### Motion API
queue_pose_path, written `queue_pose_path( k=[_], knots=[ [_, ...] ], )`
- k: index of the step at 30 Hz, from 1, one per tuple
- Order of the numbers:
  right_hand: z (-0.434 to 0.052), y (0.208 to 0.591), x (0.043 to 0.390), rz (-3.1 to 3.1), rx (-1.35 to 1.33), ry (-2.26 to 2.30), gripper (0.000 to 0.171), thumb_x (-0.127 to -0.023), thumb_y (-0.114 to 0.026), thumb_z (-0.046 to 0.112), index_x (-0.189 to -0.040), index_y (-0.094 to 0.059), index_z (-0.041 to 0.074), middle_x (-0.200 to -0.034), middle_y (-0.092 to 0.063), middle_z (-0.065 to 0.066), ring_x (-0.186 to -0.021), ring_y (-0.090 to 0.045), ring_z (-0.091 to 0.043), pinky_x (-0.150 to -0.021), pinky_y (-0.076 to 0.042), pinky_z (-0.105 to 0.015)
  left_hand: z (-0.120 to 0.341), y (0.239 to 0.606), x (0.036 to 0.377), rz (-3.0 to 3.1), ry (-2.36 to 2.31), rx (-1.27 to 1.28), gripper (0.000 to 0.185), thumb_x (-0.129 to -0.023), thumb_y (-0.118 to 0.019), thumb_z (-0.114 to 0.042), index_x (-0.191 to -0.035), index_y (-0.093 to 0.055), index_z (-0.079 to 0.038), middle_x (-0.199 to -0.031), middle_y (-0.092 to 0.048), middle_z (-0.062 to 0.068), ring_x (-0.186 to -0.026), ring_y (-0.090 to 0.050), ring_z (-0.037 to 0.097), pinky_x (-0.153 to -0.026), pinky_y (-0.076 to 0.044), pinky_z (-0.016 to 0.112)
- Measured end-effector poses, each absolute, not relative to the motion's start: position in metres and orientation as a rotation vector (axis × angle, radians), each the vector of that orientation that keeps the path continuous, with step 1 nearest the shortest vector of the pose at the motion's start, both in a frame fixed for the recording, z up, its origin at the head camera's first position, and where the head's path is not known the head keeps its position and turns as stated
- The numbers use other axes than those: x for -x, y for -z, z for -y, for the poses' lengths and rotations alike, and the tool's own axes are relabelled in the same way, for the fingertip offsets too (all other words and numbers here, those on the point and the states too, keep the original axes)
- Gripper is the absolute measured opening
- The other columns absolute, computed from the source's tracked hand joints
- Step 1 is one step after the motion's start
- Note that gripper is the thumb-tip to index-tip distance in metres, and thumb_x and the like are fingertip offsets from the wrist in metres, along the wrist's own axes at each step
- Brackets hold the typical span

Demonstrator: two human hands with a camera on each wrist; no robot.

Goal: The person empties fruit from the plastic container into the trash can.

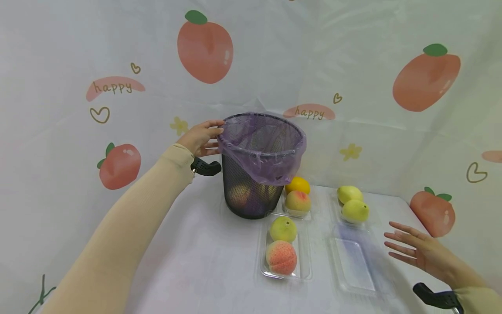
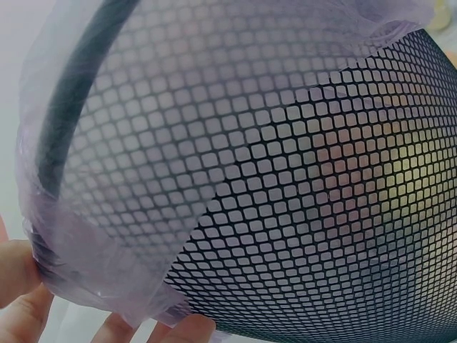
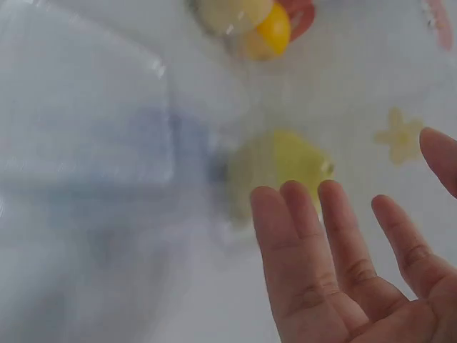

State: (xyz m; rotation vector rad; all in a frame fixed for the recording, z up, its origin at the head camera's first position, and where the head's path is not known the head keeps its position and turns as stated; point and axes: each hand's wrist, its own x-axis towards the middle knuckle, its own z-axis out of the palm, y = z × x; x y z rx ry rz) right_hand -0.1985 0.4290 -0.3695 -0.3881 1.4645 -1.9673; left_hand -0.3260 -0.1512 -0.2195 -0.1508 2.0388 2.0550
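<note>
- Head view: the left hand is up at the rim of the black mesh bin. Its grip is closed on the rim, over the purple bag that lines the bin.
- The bin stands at the back of the tabletop. Some fruit shows dimly through the mesh.
- The right hand hangs low above the tabletop, fingers spread apart, holding nothing. It is just beside the empty tray.
- Beside the bin, one tray holds a green fruit and a pink fruit. Behind them sit an orange fruit and a peach. Two yellow fruits lie behind the empty tray.
- Left wrist view: the bin fills the picture. The thumb and fingers pinch the rim through the bag.
- Right wrist view: the right hand is flat and open. A yellow fruit lies just past its fingertips, and the empty tray is blurry beside it.
- It looks like the left hand is keeping the bin steady while the right hand is free between picks.
- A next pick would need the right hand to reach a fruit and close softly round it. The yellow ones are nearest. The left hand should hold the bin firm so it does not tip.
</note>
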Motion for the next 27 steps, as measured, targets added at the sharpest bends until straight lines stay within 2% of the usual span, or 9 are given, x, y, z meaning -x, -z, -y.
queue_pose_path(
  k=[5, 11, 20, 24, 27],
  knots=[
    [-0.397, 0.352, 0.201, -1.351, 0.549, 2.016, 0.053, -0.107, -0.012, 0.006, -0.14, -0.05, 0.023, -0.135, -0.059, -0.003, -0.124, -0.057, -0.022, -0.103, -0.046, -0.039, 0.151, 0.219, 0.325, -2.041, -2.051, 0.157, 0.047, -0.103, -0.046, -0.021, -0.149, -0.038, -0.028, -0.112, -0.046, -0.002, -0.1, -0.053, 0.015, -0.086, -0.051, 0.031],
    [-0.35, 0.343, 0.197, -1.456, 0.618, 1.976, 0.049, -0.107, -0.018, 0.005, -0.141, -0.047, 0.025, -0.136, -0.058, 0.0, -0.123, -0.058, -0.02, -0.101, -0.047, -0.037, 0.151, 0.22, 0.327, -2.032, -2.063, 0.173, 0.046, -0.103, -0.047, -0.021, -0.148, -0.039, -0.028, -0.115, -0.046, -0.003, -0.104, -0.052, 0.017, -0.089, -0.05, 0.032],
    [-0.296, 0.354, 0.19, -1.839, 0.331, 1.838, 0.031, -0.106, -0.041, 0.015, -0.131, -0.048, 0.031, -0.125, -0.061, 0.009, -0.114, -0.062, -0.013, -0.095, -0.052, -0.039, 0.152, 0.222, 0.33, -2.039, -2.065, 0.171, 0.046, -0.103, -0.047, -0.022, -0.148, -0.039, -0.029, -0.115, -0.045, -0.004, -0.106, -0.052, 0.018, -0.082, -0.052, 0.03],
    [-0.28, 0.362, 0.191, -1.892, 0.237, 1.779, 0.043, -0.104, -0.047, 0.021, -0.146, -0.035, 0.017, -0.128, -0.056, 0.002, -0.115, -0.061, -0.017, -0.096, -0.05, -0.045, 0.152, 0.222, 0.329, -2.044, -2.059, 0.171, 0.046, -0.103, -0.047, -0.022, -0.148, -0.039, -0.029, -0.114, -0.045, -0.004, -0.103, -0.052, 0.017, -0.079, -0.052, 0.029],
    [-0.267, 0.366, 0.191, -1.924, 0.175, 1.734, 0.062, -0.103, -0.05, 0.025, -0.152, -0.018, 0.004, -0.139, -0.046, -0.017, -0.117, -0.059, -0.022, -0.096, -0.05, -0.047, 0.152, 0.222, 0.329, -2.037, -2.064, 0.177, 0.046, -0.103, -0.047, -0.022, -0.148, -0.039, -0.029, -0.115, -0.045, -0.004, -0.103, -0.052, 0.017, -0.08, -0.052, 0.029]
  ],
)
